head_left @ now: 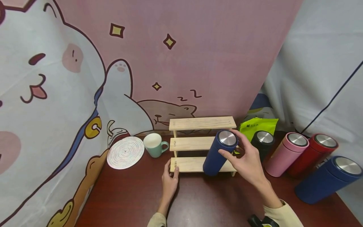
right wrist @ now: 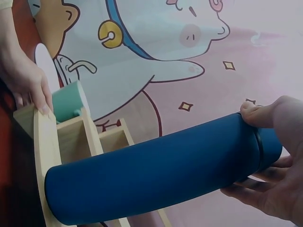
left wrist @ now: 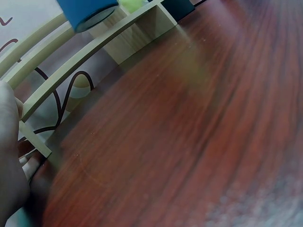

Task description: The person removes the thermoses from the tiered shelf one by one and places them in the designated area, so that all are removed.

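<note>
A blue thermos bottle with a steel-topped lid is held near its top by my right hand, thumb on one side and fingers on the other. It leans slightly, its base at the front edge of the lowest step of a three-tier wooden shelf. Part of the bottle's underside shows in the left wrist view, so the base is raised at least there. My left hand grips the left end of that lowest step, its thumb on the front and its fingers round the side.
Left of the shelf stand a green mug and a round woven mat leaning on the backdrop. To the right are a dark green bottle, a pink one, a red one, another blue one and a lime-green packet.
</note>
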Demonstrator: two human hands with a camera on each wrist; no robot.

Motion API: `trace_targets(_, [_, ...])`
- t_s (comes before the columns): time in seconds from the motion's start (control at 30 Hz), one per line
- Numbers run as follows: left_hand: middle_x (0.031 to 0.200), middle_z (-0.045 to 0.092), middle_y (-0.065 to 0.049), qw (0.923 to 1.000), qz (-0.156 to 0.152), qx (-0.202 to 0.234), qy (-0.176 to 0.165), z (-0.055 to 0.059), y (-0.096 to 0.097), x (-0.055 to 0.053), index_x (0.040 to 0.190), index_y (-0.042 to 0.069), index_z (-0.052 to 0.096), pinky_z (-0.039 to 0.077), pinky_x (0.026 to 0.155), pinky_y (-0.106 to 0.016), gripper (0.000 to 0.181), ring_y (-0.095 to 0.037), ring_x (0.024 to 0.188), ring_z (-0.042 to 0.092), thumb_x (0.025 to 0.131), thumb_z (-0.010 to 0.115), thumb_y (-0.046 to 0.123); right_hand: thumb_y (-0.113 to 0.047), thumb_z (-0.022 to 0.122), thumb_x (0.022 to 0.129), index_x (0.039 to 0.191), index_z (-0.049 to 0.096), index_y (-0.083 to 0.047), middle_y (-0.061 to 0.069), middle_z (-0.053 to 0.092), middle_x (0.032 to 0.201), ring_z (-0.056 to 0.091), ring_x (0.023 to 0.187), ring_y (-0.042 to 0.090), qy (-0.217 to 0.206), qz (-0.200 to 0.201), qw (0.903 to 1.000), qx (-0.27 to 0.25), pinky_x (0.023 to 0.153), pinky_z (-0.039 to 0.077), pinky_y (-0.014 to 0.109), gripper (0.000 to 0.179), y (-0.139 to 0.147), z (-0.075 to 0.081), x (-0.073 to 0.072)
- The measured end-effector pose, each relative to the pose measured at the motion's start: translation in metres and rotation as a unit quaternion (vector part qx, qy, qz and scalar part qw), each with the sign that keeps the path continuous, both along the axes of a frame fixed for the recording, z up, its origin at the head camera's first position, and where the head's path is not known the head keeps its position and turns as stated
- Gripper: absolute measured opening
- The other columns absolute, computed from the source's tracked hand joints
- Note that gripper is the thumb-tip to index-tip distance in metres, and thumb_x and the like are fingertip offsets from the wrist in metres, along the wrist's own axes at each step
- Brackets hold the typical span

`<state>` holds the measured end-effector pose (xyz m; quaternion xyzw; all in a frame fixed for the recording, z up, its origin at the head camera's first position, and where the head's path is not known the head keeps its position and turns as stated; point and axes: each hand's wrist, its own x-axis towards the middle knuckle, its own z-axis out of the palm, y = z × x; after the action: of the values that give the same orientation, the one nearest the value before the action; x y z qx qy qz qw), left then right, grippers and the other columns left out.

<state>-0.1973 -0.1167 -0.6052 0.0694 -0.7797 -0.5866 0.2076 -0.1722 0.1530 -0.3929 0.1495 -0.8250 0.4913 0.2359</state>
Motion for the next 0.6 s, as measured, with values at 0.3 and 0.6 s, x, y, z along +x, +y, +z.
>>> trace_targets(0.3, [0.125,0.068,-0.014,1.0,-0.001,0.004,0.003,0.002,0.0,0.001,0.144,0.007,0.053,0.053,0.083,-0.028,0.05,-0.025,0.111,0.063,0.097,0.067,0.013,-0.011,0.089,0.077,0.147,0.052,-0.016,0.013,0.069,0.125,0.053,0.108,-0.019,0.003,-0.048,0.9985,0.024,0.086,0.044,0.003,0.079,0.022,0.002,0.01])
trace_targets(0.6, [0.13,0.066,-0.014,1.0,-0.002,0.003,-0.006,0.0,-0.001,-0.001,0.145,0.009,0.053,0.053,0.085,-0.03,0.049,-0.026,0.114,0.063,0.098,0.066,0.015,-0.011,0.09,0.076,0.148,0.052,-0.019,0.018,0.067,0.128,0.049,0.106,-0.023,-0.009,-0.078,0.9962,0.037,0.084,0.04,0.0,0.082,0.047,0.004,0.021])
